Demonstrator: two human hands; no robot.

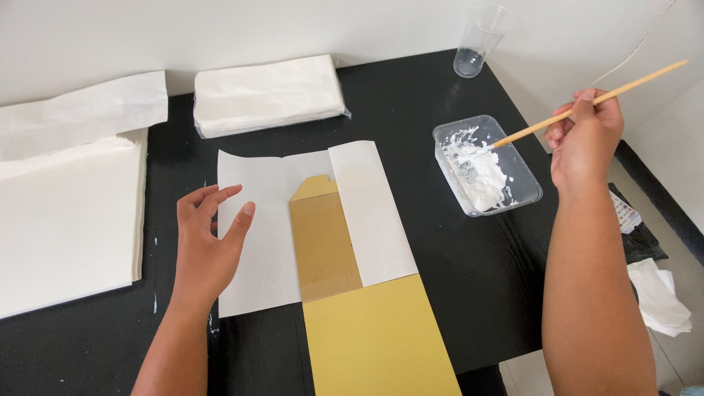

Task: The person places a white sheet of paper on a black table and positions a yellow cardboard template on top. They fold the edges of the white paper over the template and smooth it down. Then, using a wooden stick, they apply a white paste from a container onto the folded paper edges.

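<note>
Your right hand (pixel 584 136) is closed in a pinch on a thin wooden stick (pixel 594 100), whose lower tip sits in the white paste inside the clear plastic tray (pixel 529 180). Your left hand (pixel 207 238) is open, fingers spread, resting flat on the left part of the white sheet (pixel 257 242) and holding nothing. That sheet lies on the black table (pixel 440 271), at its middle, with its right flap (pixel 370 213) folded over a yellow-brown card template (pixel 367 337) that runs out towards you.

Judged from this, the step in hand is loading the stick with paste while the sheet is pinned. The next move appears to call for carrying the loaded tip across to the sheet without dripping on the table, and keeping your left hand steady so the fold does not shift.

Count: one stick, one paste tray, one card template, one sheet in work. One wrapped pack of white paper (pixel 268 94) at the back, one stack of sheets (pixel 66 220) at the left, one clear cup (pixel 480 40), and one crumpled tissue (pixel 660 297) at the right, off the table edge.
</note>
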